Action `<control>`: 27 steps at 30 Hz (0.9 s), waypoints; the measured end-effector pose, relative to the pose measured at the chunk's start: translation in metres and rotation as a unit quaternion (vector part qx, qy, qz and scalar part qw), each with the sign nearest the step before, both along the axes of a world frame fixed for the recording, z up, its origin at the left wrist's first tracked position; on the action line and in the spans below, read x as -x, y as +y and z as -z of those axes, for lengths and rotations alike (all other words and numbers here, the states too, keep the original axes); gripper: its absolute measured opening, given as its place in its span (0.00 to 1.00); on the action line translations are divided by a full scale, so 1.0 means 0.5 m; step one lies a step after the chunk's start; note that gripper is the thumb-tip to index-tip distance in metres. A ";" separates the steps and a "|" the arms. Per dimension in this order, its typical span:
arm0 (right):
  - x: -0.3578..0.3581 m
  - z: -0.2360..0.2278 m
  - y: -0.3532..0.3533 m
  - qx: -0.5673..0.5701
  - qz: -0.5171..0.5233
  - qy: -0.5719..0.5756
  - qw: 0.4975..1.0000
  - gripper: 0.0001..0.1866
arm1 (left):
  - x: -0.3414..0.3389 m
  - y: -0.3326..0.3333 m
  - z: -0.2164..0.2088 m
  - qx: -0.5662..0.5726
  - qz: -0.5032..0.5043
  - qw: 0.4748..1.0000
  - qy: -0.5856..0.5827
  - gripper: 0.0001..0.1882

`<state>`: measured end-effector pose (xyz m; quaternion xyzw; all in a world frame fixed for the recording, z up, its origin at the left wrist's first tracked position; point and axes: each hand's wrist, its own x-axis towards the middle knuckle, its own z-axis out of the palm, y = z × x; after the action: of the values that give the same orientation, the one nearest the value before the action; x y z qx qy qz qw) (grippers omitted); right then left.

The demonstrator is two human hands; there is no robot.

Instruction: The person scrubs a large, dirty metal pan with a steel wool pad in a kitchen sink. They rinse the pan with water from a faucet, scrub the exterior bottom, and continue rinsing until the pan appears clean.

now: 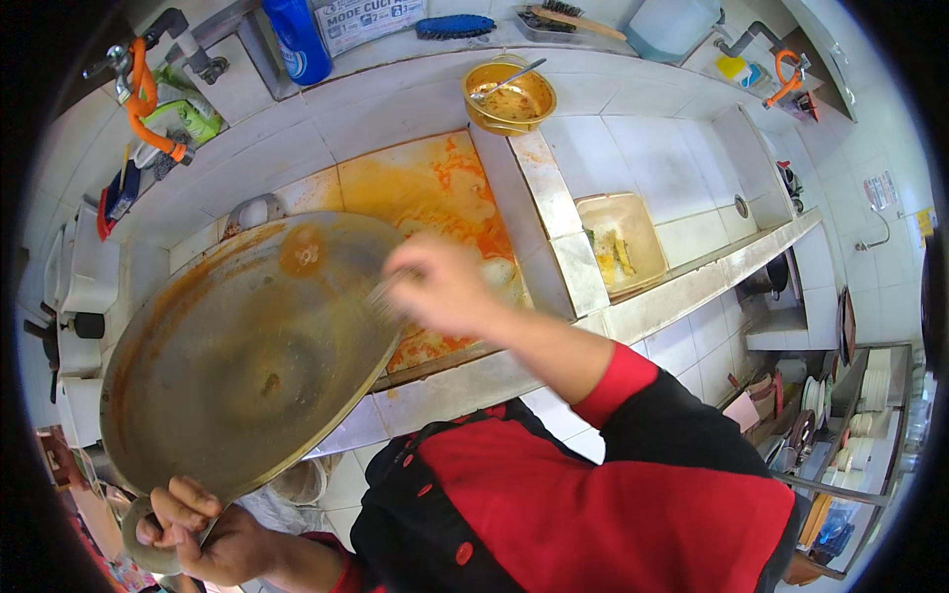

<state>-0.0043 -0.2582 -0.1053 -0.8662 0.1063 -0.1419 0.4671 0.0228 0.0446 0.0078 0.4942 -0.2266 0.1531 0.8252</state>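
A large round metal wok (237, 356) leans tilted over the tiled sink, its inside smeared with orange-brown residue. My left hand (203, 534) is closed round its near loop handle at the lower left; the far handle (254, 212) rests by the sink's back wall. Over the wok's right rim my right hand (440, 282) is blurred by motion. Its fingers are closed on what looks like a steel scouring pad (388, 299), which is mostly hidden by the hand and smeared. Orange, oily liquid (460, 193) spreads across the sink floor behind the wok.
A gold-coloured pot (509, 96) with a spoon stands on the divider. In the right basin sits a beige tub (623, 242) with food scraps. Taps with orange hoses (143, 99) hang at left and right. A blue bottle (297, 40) and a blue brush (455, 27) line the back ledge.
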 end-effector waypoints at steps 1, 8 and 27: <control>0.018 0.030 -0.073 -0.052 0.094 0.016 0.994 0.12 | -0.001 0.003 -0.003 -0.002 -0.003 1.000 0.007 0.07; 0.254 0.164 -0.567 -0.272 0.445 0.116 0.845 0.12 | -0.027 -0.033 -0.017 0.003 -0.093 0.996 -0.005 0.11; 0.298 0.688 -0.740 0.365 0.243 0.452 0.777 0.16 | -0.051 -0.067 -0.046 0.046 -0.085 0.995 0.023 0.04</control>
<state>-0.1531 -0.6281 -0.4495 -0.8818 0.4522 0.1291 -0.0358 0.0484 0.0110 0.0308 0.4767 -0.1579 0.2216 0.8359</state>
